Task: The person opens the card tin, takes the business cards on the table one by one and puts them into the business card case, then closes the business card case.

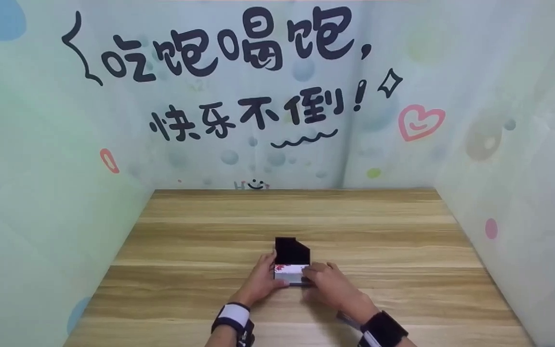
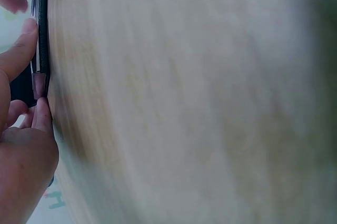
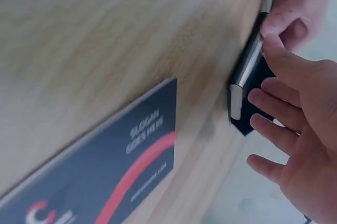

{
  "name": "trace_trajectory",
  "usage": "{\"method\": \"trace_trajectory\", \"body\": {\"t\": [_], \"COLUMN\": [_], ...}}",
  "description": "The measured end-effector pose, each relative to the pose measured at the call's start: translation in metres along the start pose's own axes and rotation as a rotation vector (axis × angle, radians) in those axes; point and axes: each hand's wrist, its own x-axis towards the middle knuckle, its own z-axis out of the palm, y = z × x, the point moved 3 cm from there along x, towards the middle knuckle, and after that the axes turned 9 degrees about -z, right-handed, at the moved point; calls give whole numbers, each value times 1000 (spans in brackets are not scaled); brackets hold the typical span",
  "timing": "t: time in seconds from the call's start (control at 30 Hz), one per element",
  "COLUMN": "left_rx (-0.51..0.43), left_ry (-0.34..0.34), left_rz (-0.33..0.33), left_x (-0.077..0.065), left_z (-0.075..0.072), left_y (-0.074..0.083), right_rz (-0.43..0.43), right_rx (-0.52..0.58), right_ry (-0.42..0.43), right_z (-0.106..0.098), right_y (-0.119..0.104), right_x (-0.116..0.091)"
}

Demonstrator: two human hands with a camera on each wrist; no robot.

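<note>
A small black card case (image 1: pixel 291 251) lies on the table with its flap opened toward the back. A white card or inner panel with red marks (image 1: pixel 293 269) shows inside. My left hand (image 1: pixel 261 281) grips the case's left side, thumb at the front edge and fingers beyond it. From the right, my right hand (image 1: pixel 331 285) touches the case's front right part. The right wrist view shows that hand's thumb (image 3: pixel 295 69) by the metallic edge, with its other fingers loosely spread beside the case (image 3: pixel 237 100). The left hand hides part of the case in the left wrist view.
A dark blue card or flat box with a red curve and white lettering (image 3: pixel 142 145) lies on the wooden table (image 1: pixel 186 241) near my right wrist, which mostly covers it in the head view. Printed light-coloured panels (image 1: pixel 258 96) enclose the table's back and sides.
</note>
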Motion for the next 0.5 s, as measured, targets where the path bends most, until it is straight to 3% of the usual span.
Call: {"method": "trace_trajectory", "body": {"t": [0.5], "left_rx": [-32], "left_ry": [-5], "left_rz": [-22], "left_x": [1], "left_z": [0], "left_y": [-1], "right_rz": [44], "right_rx": [-162], "right_ry": [127], "right_z": [-24], "right_y": [-20], "right_x": [-63]}}
